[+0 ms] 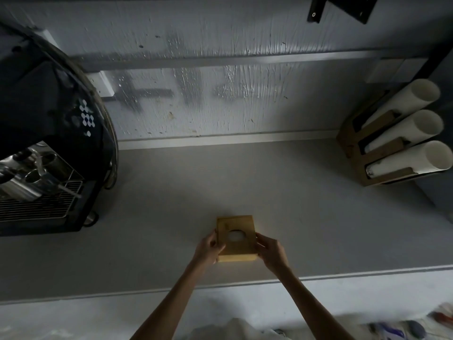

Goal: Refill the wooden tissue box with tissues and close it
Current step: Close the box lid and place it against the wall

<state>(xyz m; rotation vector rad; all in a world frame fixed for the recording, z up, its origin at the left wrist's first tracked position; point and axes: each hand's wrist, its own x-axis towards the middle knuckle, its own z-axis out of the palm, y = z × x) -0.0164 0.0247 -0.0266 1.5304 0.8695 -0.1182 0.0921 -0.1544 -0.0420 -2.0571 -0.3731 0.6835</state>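
Observation:
A small wooden tissue box (241,256) sits on the grey counter (318,229) near its front edge. Its lid is on, and white tissue (235,236) shows through the round opening in the top. My left hand (208,246) grips the box's left side, fingers curled around the edge. On the right side my right hand (269,249) holds it in the same way. Both forearms reach in from the bottom of the view.
A black and steel espresso machine (44,153) with a wire drip tray stands at the left. At the back right a wooden holder (375,153) carries three stacks of white paper cups. A scuffed grey wall (220,82) closes the back of the counter.

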